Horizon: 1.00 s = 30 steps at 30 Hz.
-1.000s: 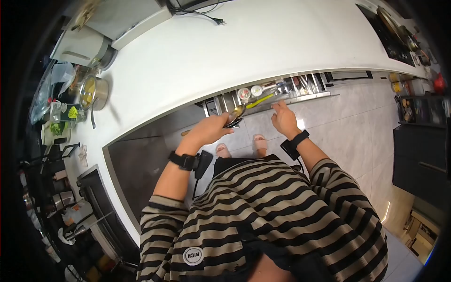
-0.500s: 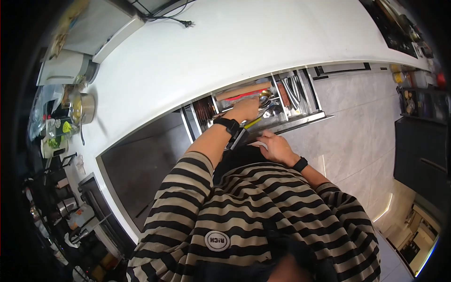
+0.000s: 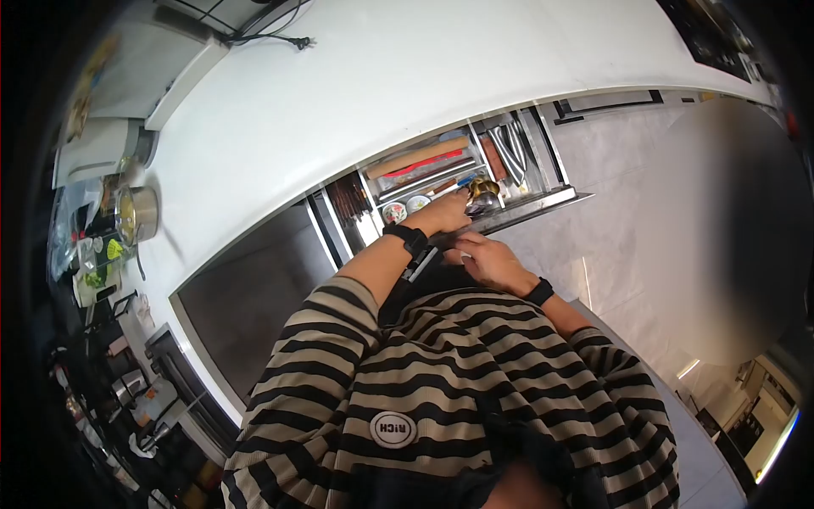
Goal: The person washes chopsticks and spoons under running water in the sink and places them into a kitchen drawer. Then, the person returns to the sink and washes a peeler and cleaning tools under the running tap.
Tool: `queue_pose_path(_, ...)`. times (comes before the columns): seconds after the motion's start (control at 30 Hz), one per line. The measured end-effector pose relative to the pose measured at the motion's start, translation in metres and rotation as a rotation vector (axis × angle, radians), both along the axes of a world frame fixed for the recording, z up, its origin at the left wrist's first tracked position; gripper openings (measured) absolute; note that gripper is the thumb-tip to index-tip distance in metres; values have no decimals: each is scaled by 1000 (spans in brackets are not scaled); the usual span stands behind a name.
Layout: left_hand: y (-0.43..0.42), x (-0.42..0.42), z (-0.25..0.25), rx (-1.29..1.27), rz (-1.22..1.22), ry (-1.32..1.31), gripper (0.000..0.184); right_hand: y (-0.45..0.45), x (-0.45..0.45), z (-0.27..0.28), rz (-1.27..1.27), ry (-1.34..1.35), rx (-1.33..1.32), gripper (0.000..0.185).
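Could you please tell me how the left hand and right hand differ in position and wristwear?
The left hand reaches over the open drawer, beside the metal spoons; the right hand is outside, near the drawer's front. A bulky device shows at the left hand's wristband; the right hand's wristband shows none. Both wristbands are black.

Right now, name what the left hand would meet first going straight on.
The left hand would probably meet the gold-toned spoon in the drawer first; depth is unclear, and they may be touching.

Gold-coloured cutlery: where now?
Head view, right of centre: the gold-coloured cutlery is in the open drawer, just right of the left hand.
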<state>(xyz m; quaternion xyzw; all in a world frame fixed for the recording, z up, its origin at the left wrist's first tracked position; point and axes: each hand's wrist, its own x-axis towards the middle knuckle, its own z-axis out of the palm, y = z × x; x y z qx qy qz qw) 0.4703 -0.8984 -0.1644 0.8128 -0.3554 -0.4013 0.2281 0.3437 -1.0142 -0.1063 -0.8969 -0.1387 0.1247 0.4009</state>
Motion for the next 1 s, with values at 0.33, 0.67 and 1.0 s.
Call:
queue_pose_path(0.33, 91, -5, 36, -60, 111, -80, 40, -29, 4, 16, -352, -59, -56, 37)
queue_pose_path(0.67, 82, -20, 44, -133, 189, -30, 54, -9, 7, -13, 211, 118, -331, 15)
queue_pose_path(1.0, 279, -87, 127, -352, 895, -330, 41, 6, 25, -63, 53, -77, -402, 19)
